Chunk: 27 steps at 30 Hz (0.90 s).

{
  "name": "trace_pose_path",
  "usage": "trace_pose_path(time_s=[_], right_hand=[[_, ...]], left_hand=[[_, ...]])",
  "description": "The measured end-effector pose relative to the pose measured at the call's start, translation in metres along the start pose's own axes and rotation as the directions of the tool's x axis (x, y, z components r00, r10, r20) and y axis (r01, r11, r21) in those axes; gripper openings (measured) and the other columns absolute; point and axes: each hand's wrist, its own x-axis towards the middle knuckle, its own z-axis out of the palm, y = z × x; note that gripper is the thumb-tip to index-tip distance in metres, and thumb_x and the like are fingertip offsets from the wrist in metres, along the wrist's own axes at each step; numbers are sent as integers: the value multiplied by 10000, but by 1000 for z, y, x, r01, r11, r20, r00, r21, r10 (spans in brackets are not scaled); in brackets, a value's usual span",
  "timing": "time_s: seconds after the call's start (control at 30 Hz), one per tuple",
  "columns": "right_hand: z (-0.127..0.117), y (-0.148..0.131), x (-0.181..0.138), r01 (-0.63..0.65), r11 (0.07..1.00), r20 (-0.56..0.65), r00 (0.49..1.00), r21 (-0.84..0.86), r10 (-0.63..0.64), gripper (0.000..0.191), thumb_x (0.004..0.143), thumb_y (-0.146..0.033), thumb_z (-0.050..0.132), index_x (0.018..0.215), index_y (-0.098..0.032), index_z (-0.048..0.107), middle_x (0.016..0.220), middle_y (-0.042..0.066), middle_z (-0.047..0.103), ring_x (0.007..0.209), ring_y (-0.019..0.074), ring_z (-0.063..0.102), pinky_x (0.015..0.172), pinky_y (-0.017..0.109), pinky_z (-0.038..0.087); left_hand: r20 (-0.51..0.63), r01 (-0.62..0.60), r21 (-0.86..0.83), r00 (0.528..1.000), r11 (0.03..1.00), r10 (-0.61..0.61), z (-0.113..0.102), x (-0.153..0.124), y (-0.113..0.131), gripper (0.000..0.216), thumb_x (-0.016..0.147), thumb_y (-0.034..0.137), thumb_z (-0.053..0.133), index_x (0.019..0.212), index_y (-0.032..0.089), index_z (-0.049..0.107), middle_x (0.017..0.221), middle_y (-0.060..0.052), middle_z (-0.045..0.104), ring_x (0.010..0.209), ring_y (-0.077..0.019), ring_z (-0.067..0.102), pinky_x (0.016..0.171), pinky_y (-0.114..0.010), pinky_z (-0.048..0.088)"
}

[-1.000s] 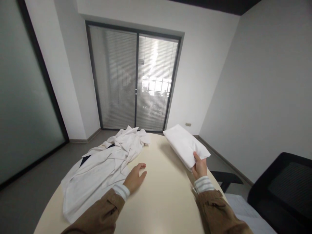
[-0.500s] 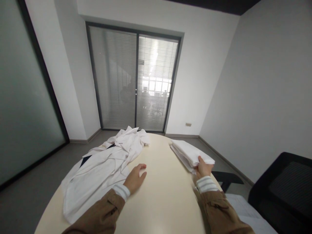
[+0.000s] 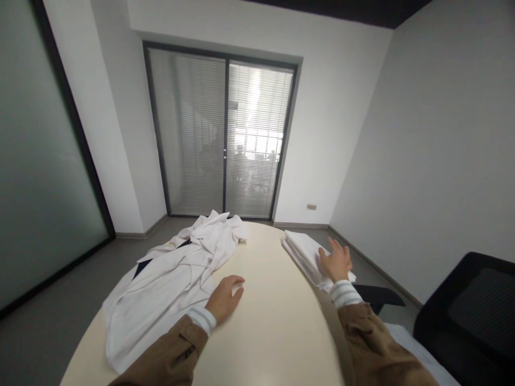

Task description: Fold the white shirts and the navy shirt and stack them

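Note:
A folded white cloth point(image 3: 301, 249) lies at the right edge of the round table point(image 3: 273, 321). Over it is my right hand point(image 3: 337, 261), its fingers spread and gripping nothing; whether the fingertips touch the cloth I cannot tell. My left hand point(image 3: 226, 298) rests on or just above the tabletop, thumb and fingers apart, with nothing between them. Just left of that hand spreads a rumpled pile of white garments point(image 3: 173, 284), with bits of dark fabric point(image 3: 141, 267) showing along its left side. My left forearm hides part of the pile.
A black office chair point(image 3: 470, 316) stands at the right, its armrest point(image 3: 378, 294) close to the table. More pale cloth point(image 3: 416, 348) lies low beside the chair, partly behind my right sleeve. Beyond the table is a glass door with blinds point(image 3: 189, 139).
My right hand has let go of the folded white cloth, opened its fingers and risen slightly over it. My left hand has barely moved.

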Motion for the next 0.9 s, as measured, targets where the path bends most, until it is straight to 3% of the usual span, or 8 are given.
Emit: trace_pose_path(time_s=[0.13, 0.23, 0.33, 0.5, 0.73, 0.83, 0.9], right_hand=[[17, -19, 24, 202, 970, 273, 949, -137, -159, 608, 885, -518, 473, 1435, -258, 472, 1517, 97, 418, 1456, 369, 207, 1123, 676, 141], [31, -23, 32, 250, 937, 491, 865, -243, -103, 663, 894, -668, 370, 1477, -355, 392, 1591, 50, 301, 1459, 426, 162, 1075, 758, 65], [46, -18, 27, 283, 902, 644, 765, -324, -9, 697, 872, -732, 321, 1495, -421, 321, 1622, 17, 220, 1435, 470, 198, 1039, 794, 78], [62, -8, 10, 335, 852, 607, 794, -402, -26, 694, 855, -711, 361, 1488, -428, 328, 1616, 17, 236, 1419, 475, 214, 1031, 781, 128], [56, -11, 2, 356, 838, 571, 818, -413, -66, 678, 870, -628, 427, 1497, -392, 325, 1607, 41, 254, 1421, 463, 209, 1036, 754, 159], [51, -21, -7, 411, 814, 520, 839, -409, -162, 608, 892, -504, 478, 1466, -317, 405, 1554, 103, 353, 1398, 444, 270, 1041, 732, 175], [50, -32, -20, 485, 796, 466, 834, -363, -296, 531, 909, -400, 482, 1420, -259, 471, 1490, 133, 440, 1377, 404, 326, 1073, 696, 168]], left_hand=[[15, -49, 41, 999, 998, 49, -1, -1, 2, 227, 822, 243, 571, 1018, 198, 675, 1087, -106, 692, 1087, -260, 609, 1024, -422, 438], [23, -67, 75, 998, 995, 65, -1, -1, 4, 219, 831, 223, 546, 1011, 192, 666, 1086, -101, 686, 1086, -249, 606, 1024, -423, 441], [32, -78, 107, 997, 991, 76, 0, -1, 6, 216, 832, 203, 530, 1005, 186, 658, 1084, -98, 683, 1083, -241, 604, 1018, -426, 447], [45, -97, 137, 995, 986, 91, 0, -1, 9, 188, 834, 186, 530, 975, 193, 655, 1084, -92, 682, 1093, -232, 600, 1026, -416, 446], [55, -145, 182, 989, 973, 137, -2, -2, 11, 169, 837, 151, 533, 953, 189, 650, 1073, -87, 683, 1092, -227, 601, 1017, -401, 458], [63, -165, 199, 986, 966, 155, -2, -2, 9, 165, 837, 135, 535, 950, 183, 645, 1069, -90, 682, 1086, -226, 599, 1018, -404, 460], [64, -175, 211, 984, 962, 165, -2, -3, 8, 178, 838, 127, 533, 966, 185, 641, 1061, -86, 682, 1070, -221, 605, 1006, -400, 473]])
